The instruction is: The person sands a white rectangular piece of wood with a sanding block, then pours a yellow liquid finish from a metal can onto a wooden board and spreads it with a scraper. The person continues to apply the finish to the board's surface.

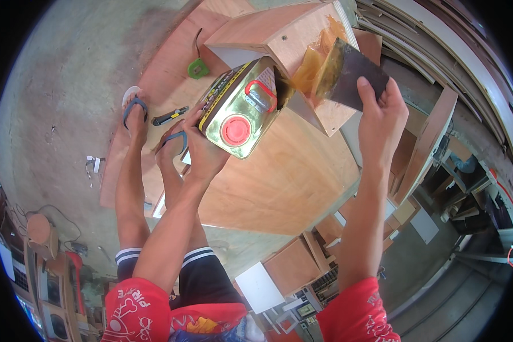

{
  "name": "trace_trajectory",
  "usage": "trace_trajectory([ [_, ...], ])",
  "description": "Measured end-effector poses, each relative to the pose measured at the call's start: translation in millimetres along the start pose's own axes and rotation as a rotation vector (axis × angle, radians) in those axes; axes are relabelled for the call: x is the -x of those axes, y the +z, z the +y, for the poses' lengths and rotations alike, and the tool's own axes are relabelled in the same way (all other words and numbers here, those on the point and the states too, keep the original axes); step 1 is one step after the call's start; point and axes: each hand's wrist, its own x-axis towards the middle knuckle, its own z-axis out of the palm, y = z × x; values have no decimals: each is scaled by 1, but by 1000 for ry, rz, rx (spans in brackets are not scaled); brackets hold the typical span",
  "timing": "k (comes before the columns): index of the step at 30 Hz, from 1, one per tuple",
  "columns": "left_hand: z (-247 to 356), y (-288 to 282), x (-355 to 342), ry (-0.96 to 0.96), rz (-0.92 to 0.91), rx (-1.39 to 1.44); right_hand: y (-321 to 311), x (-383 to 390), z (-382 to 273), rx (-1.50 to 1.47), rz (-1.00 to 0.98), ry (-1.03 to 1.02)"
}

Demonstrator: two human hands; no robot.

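My left hand [205,145] grips a metal can [225,111] by its lower side, tilting it. The can has a red cap and a red handle on its gold top, and one corner is cut open. Amber glue [310,65] is spread over the top of a plywood box [268,25] beside that opening. My right hand [385,111] pinches a dark flat sheet [359,74] between thumb and fingers. Its far edge is coated with the glue and meets the smeared surface.
On the plywood sheet [279,194] lie a green tape measure [198,68] and a yellow-black utility knife [170,115]. My sandalled feet stand close to the knife. Long boards [456,62] are stacked at the far right, with wood offcuts [293,262] nearer me.
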Motion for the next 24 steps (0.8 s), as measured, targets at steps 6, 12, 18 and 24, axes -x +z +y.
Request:
trace_trajectory([
  [6, -2, -1, 0, -21, 6, 49, -3, -39, 15, 9, -107, 49],
  [12, -4, 1, 1, 28, 10, 71, -6, -81, 35, -16, -284, -10],
  [18, -11, -6, -1, 138, -16, -80, -1, -89, 39, -88, -360, -18],
  [24, -11, 4, -2, 58, 13, 139, 4, -67, 50, -184, -325, 50],
])
